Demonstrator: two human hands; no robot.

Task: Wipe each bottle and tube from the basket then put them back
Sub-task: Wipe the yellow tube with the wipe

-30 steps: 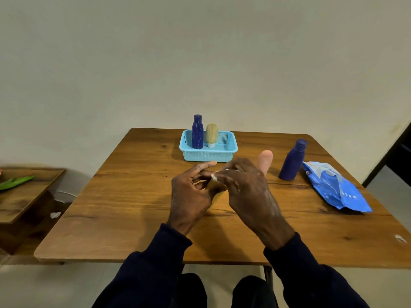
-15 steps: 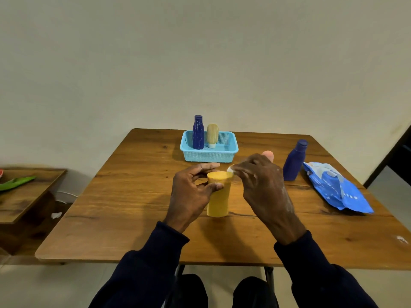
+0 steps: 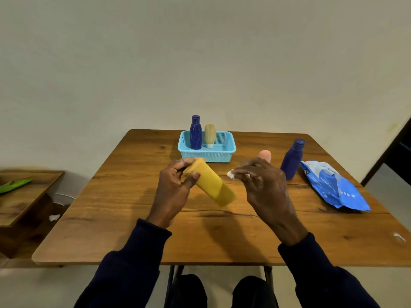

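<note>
left hand (image 3: 175, 187) grips the yellow bottle (image 3: 211, 183) by its top, tilted above the table (image 3: 111, 207) — right hand (image 3: 260, 181) pinches a white wipe (image 3: 230, 174) just beside it.

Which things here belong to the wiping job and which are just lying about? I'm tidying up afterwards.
Job: yellow tube in left hand, wipe in right hand, basket, two blue bottles, cream tube, pink tube, wipes pack.

Lying about: green item on side table.
</note>
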